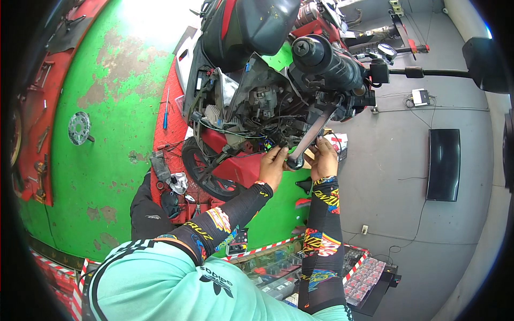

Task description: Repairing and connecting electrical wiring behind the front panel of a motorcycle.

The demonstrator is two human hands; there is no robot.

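Note:
A partly stripped motorcycle (257, 101) stands before me, with its inner wiring bared. My left hand (273, 166) is at the dark cables and small coloured connectors (267, 144) below the bodywork, its fingers pressed together on something too small to make out. Just to the right, my right hand (324, 159) has its fingers bent inward, partly behind a grey lever (313, 134). The lever slants down between both hands and ends in a black rounded tip. What the right fingers hold is hidden. Above the lever is the black handlebar grip (332, 67).
A mirror (484, 64) on a long stem juts out to the right. A blue-handled screwdriver (165, 115) lies on the red mat at left. A metal disc (80, 128) rests on the green floor. Behind me, a glass display case (273, 273) holds small goods. A dark screen (443, 165) hangs on the grey wall.

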